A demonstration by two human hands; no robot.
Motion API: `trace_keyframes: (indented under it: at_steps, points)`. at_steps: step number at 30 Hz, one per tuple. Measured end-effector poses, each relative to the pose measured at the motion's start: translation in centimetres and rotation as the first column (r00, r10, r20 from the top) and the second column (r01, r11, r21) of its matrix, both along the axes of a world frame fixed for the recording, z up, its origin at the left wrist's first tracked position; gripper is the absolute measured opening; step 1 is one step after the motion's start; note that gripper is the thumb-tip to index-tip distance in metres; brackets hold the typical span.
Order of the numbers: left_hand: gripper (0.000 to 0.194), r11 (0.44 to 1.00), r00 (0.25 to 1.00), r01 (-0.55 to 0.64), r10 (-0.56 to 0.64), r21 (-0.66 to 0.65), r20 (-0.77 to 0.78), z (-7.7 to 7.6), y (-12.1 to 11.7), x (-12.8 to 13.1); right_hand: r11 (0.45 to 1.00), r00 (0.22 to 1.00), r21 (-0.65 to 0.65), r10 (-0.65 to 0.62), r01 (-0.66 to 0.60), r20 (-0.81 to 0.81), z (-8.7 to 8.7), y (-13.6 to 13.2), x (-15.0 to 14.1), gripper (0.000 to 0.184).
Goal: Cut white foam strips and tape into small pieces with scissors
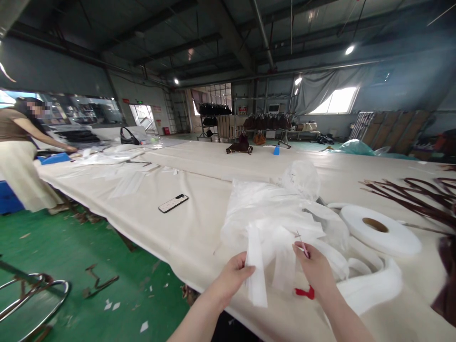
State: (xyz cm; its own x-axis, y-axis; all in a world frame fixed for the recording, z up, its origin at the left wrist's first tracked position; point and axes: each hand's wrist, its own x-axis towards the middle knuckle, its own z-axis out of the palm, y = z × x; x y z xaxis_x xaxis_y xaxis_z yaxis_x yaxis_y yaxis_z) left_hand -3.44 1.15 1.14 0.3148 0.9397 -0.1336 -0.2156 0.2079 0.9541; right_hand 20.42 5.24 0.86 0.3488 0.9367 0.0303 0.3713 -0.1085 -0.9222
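Note:
My left hand [237, 273] pinches a small stack of white fabric strips [255, 270] near the front edge of the table. Thumb and fingers of my right hand [313, 263] are closed on a slim pair of scissors [302, 246] with pinkish handles, its thin blades pointing up and away. Beyond both hands lies a clear plastic bag [263, 199] with white strips in and around it. To the right, a big roll of white tape [395, 232] lies flat, with loose white bands trailing from it. A red piece [305, 292] rests on the table below my right hand.
A phone [173, 203] lies on the cream-covered table [199, 237], left of the bag. Dark brown straps [420, 194] spread at the right. A co-worker [24, 142] leans over the table's far left end. Black and brown bags stand farther back; a metal stool base [39, 294] is lower left.

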Motion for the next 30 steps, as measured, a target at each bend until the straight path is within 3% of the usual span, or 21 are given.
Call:
trace_keyframes:
  at_steps: [4,7,11,18,23,30]
  points:
    - [0.034,0.994,0.994,0.107,-0.107,0.015,-0.008,0.1,-0.5,1.3,0.978,0.978,-0.015,0.208,-0.208,0.014,-1.6,-4.3,-2.0,0.039]
    - [0.035,0.985,0.984,0.161,-0.156,0.058,-0.082,-0.4,-0.6,2.6,0.949,0.949,-0.031,0.314,-0.314,-0.008,-2.3,-5.6,-3.2,0.036]
    - [0.043,0.990,0.983,0.136,-0.133,0.022,-0.123,-1.2,-0.5,3.4,0.949,0.950,-0.041,0.313,-0.312,0.019,-2.4,-5.7,-2.6,0.027]
    - [0.045,0.995,0.996,0.071,-0.074,-0.067,-0.054,-1.3,-0.1,3.3,0.943,0.943,-0.038,0.332,-0.331,0.024,-2.4,-4.8,-1.4,0.032]
    - [0.045,1.000,0.996,-0.015,0.015,-0.007,-0.087,-1.8,0.5,2.9,0.966,0.966,-0.027,0.258,-0.258,-0.006,-2.7,-4.0,-0.9,0.036]
    - [0.052,0.990,0.983,-0.142,0.140,-0.001,-0.115,-2.9,1.2,1.2,0.998,0.991,0.038,-0.054,0.059,-0.119,-2.3,0.3,0.0,0.047]
